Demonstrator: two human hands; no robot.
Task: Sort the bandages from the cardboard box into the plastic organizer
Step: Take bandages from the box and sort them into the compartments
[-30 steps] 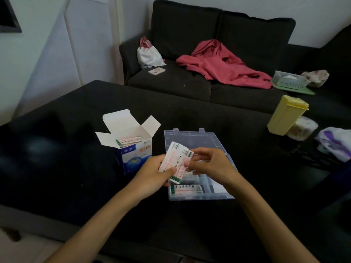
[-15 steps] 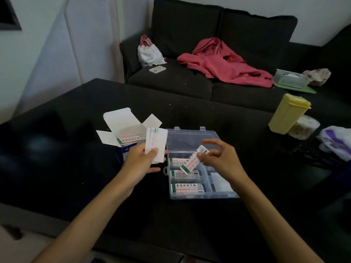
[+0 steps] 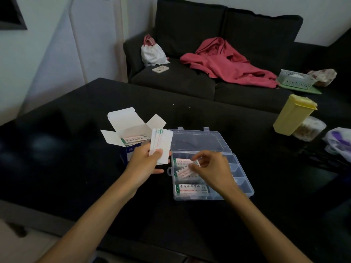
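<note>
You're working on the big glossy black table (image 3: 76,118), w/ the clear plastic organizer w/ its hinged lid laid open (image 3: 245,186) just right of the small white-and-blue cardboard box, flaps up (image 3: 131,128). The box isn't done yet: more wrapped strips show inside it. Organizer's left column already has bandages in the far and near compartments; the right-side compartments look bare, though your wrist hides part of them. Your left hand (image 3: 142,164) grips a fanned stack of white paper-wrapped bandages (image 3: 161,145), held upright between box and organizer, thumb across the front. Your right hand (image 3: 210,169) pinches a single white bandage strip w/ green and red print (image 3: 187,170) at its right end, fingers curled, low over the middle-left compartment; can't tell if the strip already touches the ones below. Do it well: turn the strip parallel to the compartment's long side, print up like the others, lower it flat before letting go so it doesn't bridge the divider. Keep the left stack squeezed firm, or the fan will slide apart.
</note>
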